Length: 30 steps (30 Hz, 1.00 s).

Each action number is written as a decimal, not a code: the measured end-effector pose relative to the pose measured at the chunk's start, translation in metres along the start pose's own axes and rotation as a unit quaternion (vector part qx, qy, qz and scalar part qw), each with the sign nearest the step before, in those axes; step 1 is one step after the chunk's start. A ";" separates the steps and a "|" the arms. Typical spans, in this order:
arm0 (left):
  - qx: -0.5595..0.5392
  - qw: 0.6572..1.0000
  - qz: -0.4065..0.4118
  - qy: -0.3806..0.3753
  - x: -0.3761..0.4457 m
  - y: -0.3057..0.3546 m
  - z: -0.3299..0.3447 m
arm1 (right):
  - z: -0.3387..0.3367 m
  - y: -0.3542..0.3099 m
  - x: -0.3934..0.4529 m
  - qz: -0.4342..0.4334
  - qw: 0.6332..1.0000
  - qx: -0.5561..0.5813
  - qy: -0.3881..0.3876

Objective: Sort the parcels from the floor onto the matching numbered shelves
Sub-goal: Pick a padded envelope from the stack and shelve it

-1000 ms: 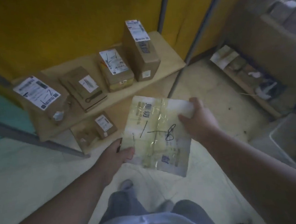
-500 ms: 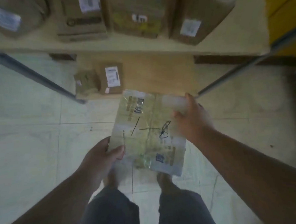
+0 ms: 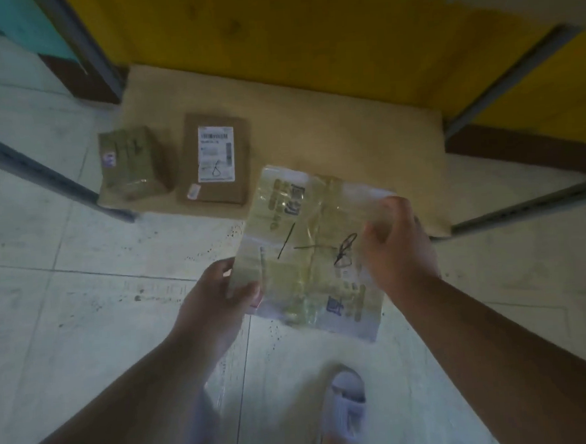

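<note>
Plastic flat parcel [image 3: 307, 252] pinched at opposite edges by left hand [image 3: 217, 302] and right hand [image 3: 396, 246], fingers curled.

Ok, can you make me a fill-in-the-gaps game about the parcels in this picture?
1. The flat parcel is held by ____ hands.
2. On the bottom shelf lie ____ parcels.
3. The wall behind the shelf is ____.
4. The box with the white label lies to the ____ of the taped box.

Missing words: two; two; yellow; right
</note>
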<state>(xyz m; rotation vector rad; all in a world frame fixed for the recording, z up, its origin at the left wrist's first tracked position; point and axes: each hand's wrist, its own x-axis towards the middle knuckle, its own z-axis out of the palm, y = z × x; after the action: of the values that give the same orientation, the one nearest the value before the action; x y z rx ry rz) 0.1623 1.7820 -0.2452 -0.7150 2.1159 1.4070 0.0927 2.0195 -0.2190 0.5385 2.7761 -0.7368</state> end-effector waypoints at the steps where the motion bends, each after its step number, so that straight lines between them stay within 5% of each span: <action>1: -0.008 1.000 0.009 0.004 0.014 0.007 0.002 | 0.001 -0.003 0.016 -0.014 1.000 0.001 0.007; 14: -0.033 0.993 0.097 0.059 0.124 0.057 0.029 | 0.020 -0.010 0.132 -0.026 0.996 0.011 0.088; 19: 0.001 0.989 0.127 0.081 0.154 0.064 0.039 | 0.032 -0.018 0.155 -0.030 0.999 0.030 0.023; 24: -0.012 0.988 0.136 0.071 0.158 0.063 0.040 | 0.033 -0.025 0.148 -0.056 0.998 0.000 0.016; 30: 0.105 0.977 0.130 0.130 0.085 0.056 0.025 | 0.010 -0.049 0.073 -0.160 0.985 -0.061 0.003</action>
<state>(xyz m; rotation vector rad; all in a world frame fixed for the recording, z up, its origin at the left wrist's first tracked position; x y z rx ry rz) 0.0655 1.8108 -0.2723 -0.5802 2.5955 1.2428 0.0076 1.9958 -0.2280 0.0706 2.9242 -0.6176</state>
